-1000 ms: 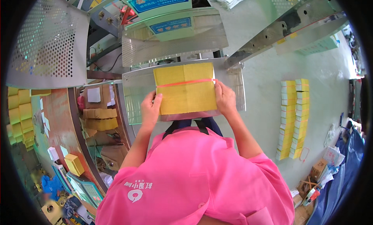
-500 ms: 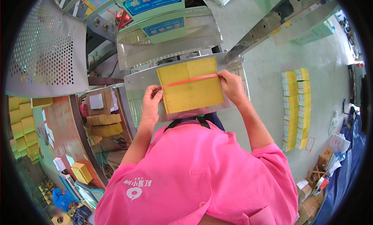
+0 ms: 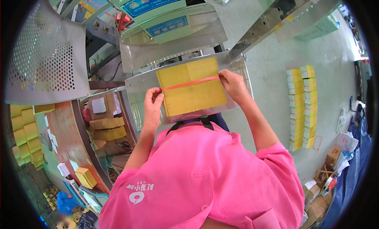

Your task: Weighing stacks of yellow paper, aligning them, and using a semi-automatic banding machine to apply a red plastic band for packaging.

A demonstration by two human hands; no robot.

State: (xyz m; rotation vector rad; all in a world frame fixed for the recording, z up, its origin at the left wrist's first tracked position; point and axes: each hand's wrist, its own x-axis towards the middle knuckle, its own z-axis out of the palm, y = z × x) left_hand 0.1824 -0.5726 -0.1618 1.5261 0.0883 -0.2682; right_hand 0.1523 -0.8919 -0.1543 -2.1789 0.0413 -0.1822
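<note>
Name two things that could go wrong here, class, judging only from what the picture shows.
1. The yellow paper stack is held only at its edges by the left hand and right hand; sheets might slide askew on the smooth metal plate.
2. The thin red band might slip off.

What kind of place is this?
Probably a small packing or paper-goods workshop: a green machine over a metal table, a strapped yellow paper stack in hand, and rows of yellow bundles on the floor.
</note>
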